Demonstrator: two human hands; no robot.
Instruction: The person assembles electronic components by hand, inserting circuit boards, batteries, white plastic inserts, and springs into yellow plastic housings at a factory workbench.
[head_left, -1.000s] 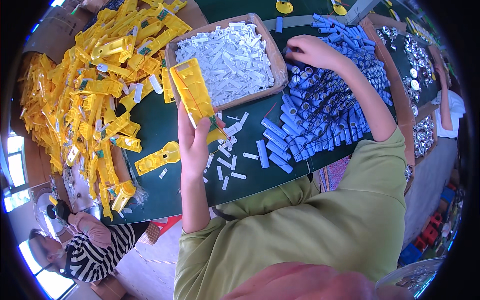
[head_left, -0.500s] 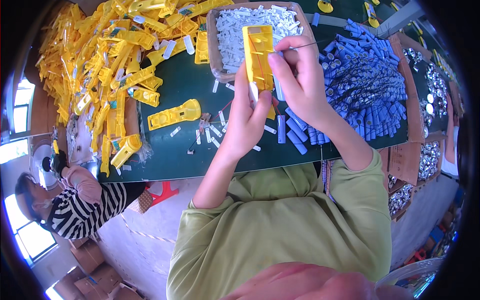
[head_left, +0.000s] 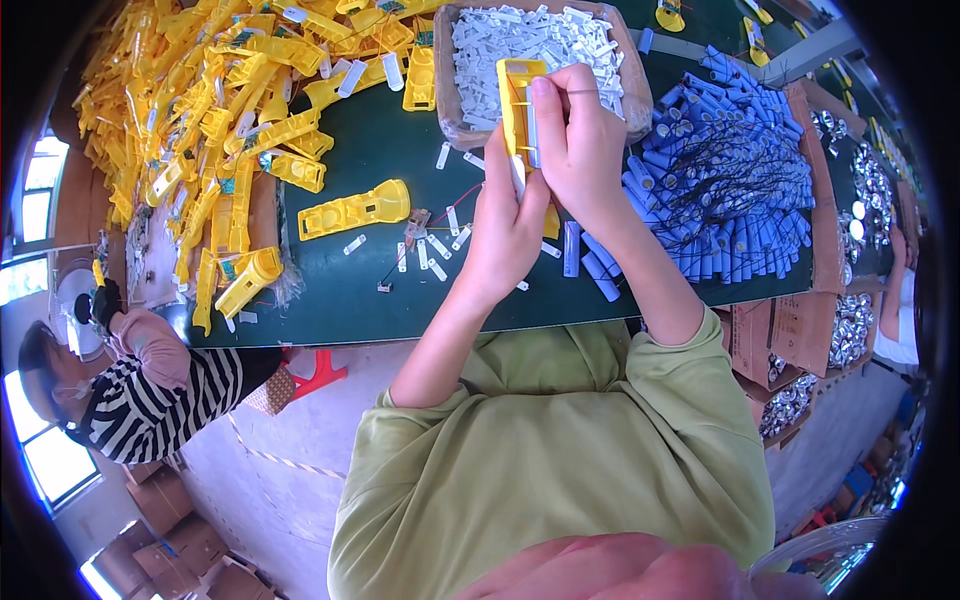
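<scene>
A long yellow plastic housing (head_left: 512, 105), like half of a flashlight shell, is held upright over the table. My left hand (head_left: 508, 225) is closed around its lower part, with a small white strip by the fingers. Inside the housing lies a blue cylindrical battery (head_left: 532, 138), partly hidden. My right hand (head_left: 580, 145) is closed at the housing's right side, its thumb pressed on the battery's upper end. A thin dark wire shows by its fingers. Another yellow housing (head_left: 355, 210) lies on the table to the left, near scattered white strips (head_left: 437, 245).
Yellow housings (head_left: 200, 130) are heaped at the left. A box (head_left: 640, 75) of white strips stands behind my hands. Blue batteries with black wires (head_left: 725, 170) are piled at right, beside cardboard boxes (head_left: 790, 325) and shiny round parts (head_left: 850, 330). A person in stripes (head_left: 160, 410) is at left.
The battery beside the housing now lies inside it. My right hand has come in against the housing, thumb on the battery. The housing has turned slightly; the whole view has shifted a little.
</scene>
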